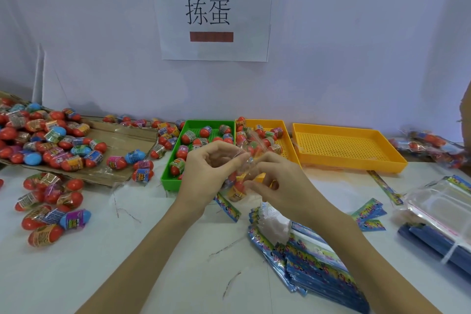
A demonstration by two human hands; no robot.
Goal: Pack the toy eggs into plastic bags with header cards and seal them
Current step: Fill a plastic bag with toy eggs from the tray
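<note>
Step in hand: closing the mouth of a filled plastic bag [242,173], as far as I can judge.
Left hand [206,173]: fingers curled, thumb and forefinger pinching the clear film at the bag's upper edge.
Right hand [277,181]: fingers curled, pinching the same film just beside the left grip.
Where the bag is: held in the air between both hands, above the tabletop [153,250], in front of the green tray [170,181].
Contents: toy eggs [238,190] show through the film; their number is unclear.
Long axis: roughly upright, tilted a little; the mouth points up and away, the heavy end hangs down.
Doing it well: keep the eggs low, pull the film flat and unwrinkled before pressing the seal.
Header cards [318,260]: stacked on the tabletop, near the right forearm.
</note>
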